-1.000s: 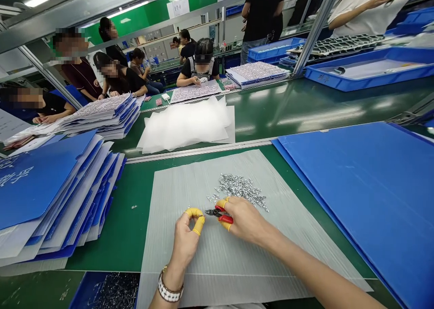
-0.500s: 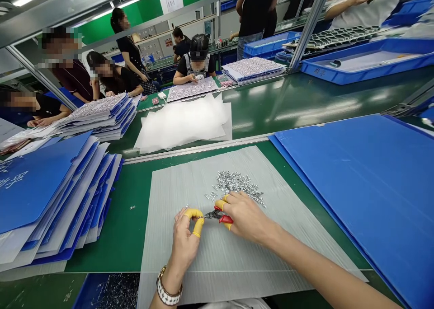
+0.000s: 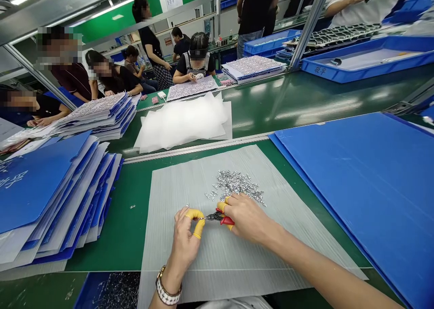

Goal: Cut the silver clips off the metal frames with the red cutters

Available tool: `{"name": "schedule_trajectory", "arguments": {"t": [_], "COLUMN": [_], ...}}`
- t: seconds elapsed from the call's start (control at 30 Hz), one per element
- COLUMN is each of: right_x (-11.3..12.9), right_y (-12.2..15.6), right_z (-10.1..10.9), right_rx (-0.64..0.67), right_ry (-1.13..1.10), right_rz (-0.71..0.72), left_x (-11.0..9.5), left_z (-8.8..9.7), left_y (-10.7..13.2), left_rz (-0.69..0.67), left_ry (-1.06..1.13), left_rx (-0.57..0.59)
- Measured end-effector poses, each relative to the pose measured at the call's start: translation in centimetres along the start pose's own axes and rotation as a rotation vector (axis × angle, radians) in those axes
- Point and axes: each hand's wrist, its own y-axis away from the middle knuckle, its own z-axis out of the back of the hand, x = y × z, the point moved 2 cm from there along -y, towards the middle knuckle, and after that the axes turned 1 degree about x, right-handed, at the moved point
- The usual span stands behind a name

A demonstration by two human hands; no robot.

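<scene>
Head view: left hand [image 3: 185,236] has thumb and index pinched together on a small metal part [image 3: 202,218], fingers [image 3: 198,228] wearing yellow covers. The part sits right at the fingertips, mostly hidden by them, with a bit poking out on the right, toward the tool. Its exact shape is too small to make out.

Right hand [image 3: 249,218] is wrapped around red-handled pliers [image 3: 213,216], fingers also in yellow covers, closed on the grips. Dark nose points left and comes up to the exposed end of the part; can't tell whether the jaws are clamped on it or just alongside. Part is therefore between the left fingertips and the plier nose, in line with both, above the translucent sheet [image 3: 176,273].

Pile of similar silvery parts [image 3: 239,184] lies on the sheet just beyond the right hand, small scatter [image 3: 211,194] at its left edge. One loose piece [image 3: 187,205] near the left knuckles, another bit [image 3: 132,206] off the sheet on the green bench [image 3: 130,236].

Blue-and-white sheet stack [image 3: 44,182] on the left, large blue sheets [image 3: 356,173] on the right. Blue bin [image 3: 83,295] with dark bits at lower left.
</scene>
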Motion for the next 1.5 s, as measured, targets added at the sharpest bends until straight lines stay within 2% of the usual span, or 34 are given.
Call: {"name": "schedule_trajectory", "arguments": {"t": [0.27,0.6,1.0,1.5], "right_x": [-1.3,-0.7,0.0,0.3], "right_y": [0.0,-0.1,0.0,0.2], "right_z": [0.2,0.4,0.6,0.4], "right_rx": [0.047,0.038,0.021,-0.015], "right_ry": [-0.036,-0.108,-0.117,-0.054], "right_rz": [-0.099,-0.096,-0.048,-0.013], "left_x": [1.2,1.6,0.4,-0.3], "left_z": [-0.5,-0.5,0.0,0.4], "left_y": [-0.3,-0.4,-0.2,0.0], "left_rz": [0.322,0.434,0.218,0.026], "left_ry": [0.395,0.445,0.135,0.015], "left_rx": [0.034,-0.03,0.008,-0.023]}}
